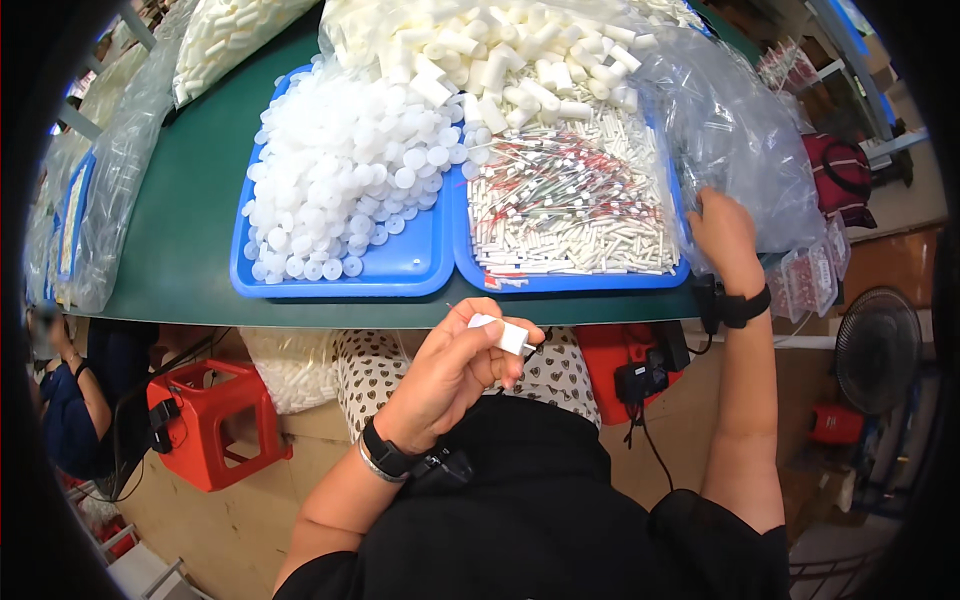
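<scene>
My left hand is below the table's front edge, its fingers closed on a small white plastic tube with a thin wire end. My right hand rests at the right rim of the right blue tray, by its heap of thin white sleeves and wired parts; its fingers curl down and I cannot see anything in them. The left blue tray holds a mound of white round caps. White cylinders are piled at the back of both trays.
The trays sit on a green table. Clear plastic bags lie right of the trays, more bags of white parts on the left. A red stool and a seated person are lower left, a fan lower right.
</scene>
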Motion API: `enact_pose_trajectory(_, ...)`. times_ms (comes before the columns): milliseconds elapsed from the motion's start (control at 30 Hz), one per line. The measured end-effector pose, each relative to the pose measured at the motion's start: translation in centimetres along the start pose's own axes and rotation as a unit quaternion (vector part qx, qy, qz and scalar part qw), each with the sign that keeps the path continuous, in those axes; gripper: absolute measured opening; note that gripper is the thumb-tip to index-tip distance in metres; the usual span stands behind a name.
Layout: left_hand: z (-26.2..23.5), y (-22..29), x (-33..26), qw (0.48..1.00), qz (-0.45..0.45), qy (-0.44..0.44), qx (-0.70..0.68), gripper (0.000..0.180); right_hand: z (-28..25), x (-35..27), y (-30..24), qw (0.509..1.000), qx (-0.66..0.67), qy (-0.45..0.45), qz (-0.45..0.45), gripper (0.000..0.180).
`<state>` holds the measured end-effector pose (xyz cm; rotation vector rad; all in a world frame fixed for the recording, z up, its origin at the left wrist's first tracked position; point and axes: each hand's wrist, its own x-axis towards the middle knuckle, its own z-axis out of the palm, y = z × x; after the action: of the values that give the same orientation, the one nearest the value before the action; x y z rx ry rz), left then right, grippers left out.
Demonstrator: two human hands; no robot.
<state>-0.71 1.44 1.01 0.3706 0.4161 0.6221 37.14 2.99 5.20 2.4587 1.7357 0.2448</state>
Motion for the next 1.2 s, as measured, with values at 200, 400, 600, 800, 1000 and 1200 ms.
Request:
enact_pose_trajectory(200, -0.2, 0.8, 0.3, 0.999, -0.008, -0.009, -0.03, 0.026, 0.6, -0.5, 1.0, 0.985, 0.134, 0.109, -0.012, 0.019)
enact_pose_trajectory(400, -0.7, 0.4, 0.5, 0.999, 0.011, 0.011, -0.036, 0.021, -7.4, -8.0, -8.9, 0.898, 0.399, 0.009, -0.186, 0.021)
enact_pose_trajectory(600, -0.1, -0.2, 0.6, 0.995, 0.074, 0.047, 0.054, 0.018, -5.9, -10.7, -14.1, 0.845, 0.396, 0.019, -0.36, 0.032)
enact_pose_trajectory(800, 0.0, -0.8, -0.1, 0.95, 0.162, 0.102, 0.246, 0.016, -4.4, -11.8, -16.0, 0.824, 0.497, -0.067, -0.264, 0.027)
enact_pose_trajectory(1000, -0.3, -0.8, -0.3, 0.864, 0.257, 0.055, 0.43, 0.026, -3.0, -12.0, -16.7, 0.81, 0.501, -0.013, -0.304, 0.024)
enact_pose_trajectory(1200, -0.4, -1.9, -0.1, 0.912, 0.225, -0.062, 0.337, 0.05, -2.8, -12.1, -17.1, 0.793, 0.479, 0.0, -0.377, 0.028)
